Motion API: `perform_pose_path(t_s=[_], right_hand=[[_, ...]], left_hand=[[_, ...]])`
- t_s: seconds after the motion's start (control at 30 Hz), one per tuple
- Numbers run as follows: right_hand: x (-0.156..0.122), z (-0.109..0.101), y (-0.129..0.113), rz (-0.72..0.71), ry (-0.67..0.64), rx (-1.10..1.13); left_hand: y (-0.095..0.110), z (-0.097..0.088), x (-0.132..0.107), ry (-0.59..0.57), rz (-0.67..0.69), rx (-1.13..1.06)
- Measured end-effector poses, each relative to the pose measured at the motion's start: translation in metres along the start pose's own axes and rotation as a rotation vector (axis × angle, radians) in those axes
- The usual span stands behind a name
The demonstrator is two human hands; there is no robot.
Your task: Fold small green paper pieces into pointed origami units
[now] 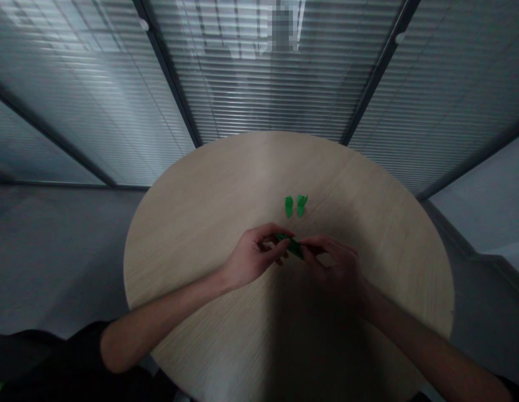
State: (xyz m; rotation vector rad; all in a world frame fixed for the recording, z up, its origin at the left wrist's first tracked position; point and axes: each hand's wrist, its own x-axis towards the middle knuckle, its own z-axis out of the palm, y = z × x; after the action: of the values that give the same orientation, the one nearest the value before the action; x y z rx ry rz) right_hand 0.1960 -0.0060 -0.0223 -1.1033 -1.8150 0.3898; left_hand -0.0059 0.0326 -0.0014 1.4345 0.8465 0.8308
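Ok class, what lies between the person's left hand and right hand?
In the head view, a folded green piece, apparently paper, lies between them, held at its ends by the fingertips of the left hand and right hand.

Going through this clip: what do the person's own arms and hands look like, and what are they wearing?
The left hand and right hand are bare, without gloves, and the forearms are uncovered with no watch showing. A short black left sleeve ends near the elbow; a dark right sleeve just shows at the frame's corner.

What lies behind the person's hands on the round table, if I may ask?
Two small green folded pieces lie beyond the left hand and right hand; they hide part of a third piece.
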Motion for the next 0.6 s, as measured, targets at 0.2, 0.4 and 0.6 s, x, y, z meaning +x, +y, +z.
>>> perform_pose_path(t_s=[0.2,0.4,0.6], right_hand=[[-0.0019,-0.0001,0.0019,-0.071,-0.010,-0.060],[-0.0051,0.0002,0.0069,-0.104,-0.016,-0.096],[-0.0051,-0.0023,0.0041,-0.116,-0.027,-0.130]], left_hand=[[-0.0057,-0.0006,0.0010,0.012,-0.054,-0.012],[-0.0078,-0.0005,0.0024,0.003,-0.091,-0.028],[-0.0064,-0.0003,0.0016,0.000,-0.079,-0.011]])
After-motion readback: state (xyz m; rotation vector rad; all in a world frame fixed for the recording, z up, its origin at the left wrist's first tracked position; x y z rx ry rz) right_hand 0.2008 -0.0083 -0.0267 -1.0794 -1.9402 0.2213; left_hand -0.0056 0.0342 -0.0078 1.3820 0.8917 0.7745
